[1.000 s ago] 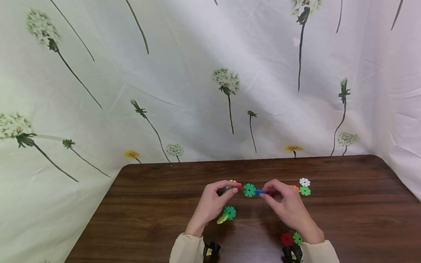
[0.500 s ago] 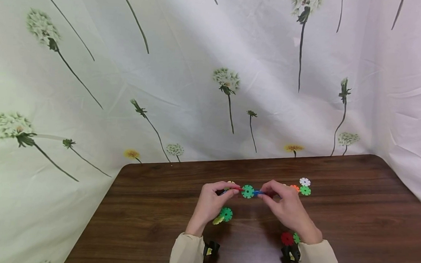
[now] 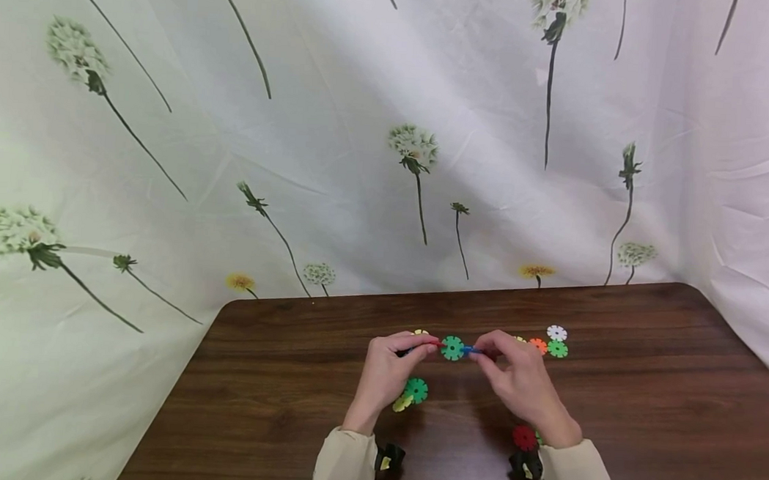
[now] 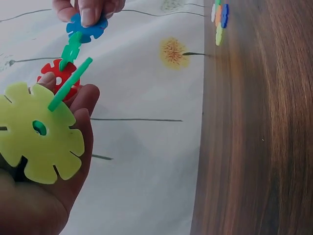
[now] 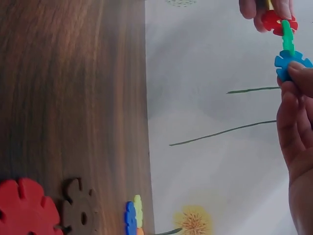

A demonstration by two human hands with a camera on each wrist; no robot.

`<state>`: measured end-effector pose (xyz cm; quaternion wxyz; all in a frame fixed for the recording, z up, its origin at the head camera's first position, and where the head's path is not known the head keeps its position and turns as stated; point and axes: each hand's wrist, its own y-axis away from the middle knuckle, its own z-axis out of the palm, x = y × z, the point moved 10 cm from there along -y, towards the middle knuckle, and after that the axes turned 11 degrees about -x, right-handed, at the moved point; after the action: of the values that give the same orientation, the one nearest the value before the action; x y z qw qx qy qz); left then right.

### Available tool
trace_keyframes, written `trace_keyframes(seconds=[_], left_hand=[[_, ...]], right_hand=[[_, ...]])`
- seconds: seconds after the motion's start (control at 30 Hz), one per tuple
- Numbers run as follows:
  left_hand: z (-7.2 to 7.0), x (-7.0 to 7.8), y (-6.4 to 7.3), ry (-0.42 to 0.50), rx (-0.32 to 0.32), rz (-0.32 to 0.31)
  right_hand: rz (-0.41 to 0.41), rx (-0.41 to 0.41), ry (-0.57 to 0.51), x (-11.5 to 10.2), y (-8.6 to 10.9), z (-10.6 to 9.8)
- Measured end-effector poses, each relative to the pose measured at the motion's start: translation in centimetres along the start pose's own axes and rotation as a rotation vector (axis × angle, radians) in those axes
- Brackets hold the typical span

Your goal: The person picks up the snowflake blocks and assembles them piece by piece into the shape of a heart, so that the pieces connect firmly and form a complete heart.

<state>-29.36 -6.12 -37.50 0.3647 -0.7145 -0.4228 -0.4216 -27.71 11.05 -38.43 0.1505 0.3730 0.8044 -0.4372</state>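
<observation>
Above the table, both hands hold one chain of notched plastic interlocking discs. My left hand (image 3: 383, 372) pinches the red disc (image 4: 58, 77). My right hand (image 3: 524, 377) pinches the blue disc (image 5: 291, 63) between thumb and fingers. Between them a green disc (image 3: 453, 348) links red to blue. Close to the left palm, another green disc (image 4: 71, 84), seen edge-on in the left wrist view, joins a yellow disc (image 4: 41, 132) near the camera. Fingers partly hide the red and blue discs.
Behind the right hand lie loose white (image 3: 556, 333), green (image 3: 558, 349), orange (image 3: 537, 345) and yellow discs. A pale yellow disc (image 3: 421, 332) shows behind the left hand. Near the right wrist is a red disc (image 3: 524, 437). A flower-printed cloth (image 3: 361, 194) hangs behind the wooden table (image 3: 283, 381).
Both hands keep their pinch, and the chain has shifted slightly left. The right hand has moved a little left, showing more of the orange disc; its sleeve covers more of a green disc.
</observation>
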Motion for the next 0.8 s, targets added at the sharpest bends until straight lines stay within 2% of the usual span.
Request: trace_keyframes(seconds=[0.07,0.23,0.37,0.47,0.57,0.8], left_hand=[[0.0,-0.2,-0.1,-0.001,0.005,0.004],[0.2,-2.4,-0.7,0.039,0.008,0.020],[0.6,-3.7,-1.0,0.113,-0.056,0.012],[1.0,-4.2,-1.1,0.158,-0.121,-0.010],[1.2,-4.4,-1.0,0.167,-0.163,-0.031],[1.6,-4.7,-1.1,0.195,-0.193,-0.053]], right_hand=[[0.001,0.007,-0.010,0.1,0.0,0.0],[0.006,0.013,-0.039,0.4,0.1,0.2],[0.047,0.010,-0.064,0.8,0.1,0.2],[0.107,0.001,-0.091,1.3,0.1,0.2],[0.159,-0.003,-0.110,1.9,0.2,0.2],[0.183,-0.001,-0.132,2.2,0.2,0.0]])
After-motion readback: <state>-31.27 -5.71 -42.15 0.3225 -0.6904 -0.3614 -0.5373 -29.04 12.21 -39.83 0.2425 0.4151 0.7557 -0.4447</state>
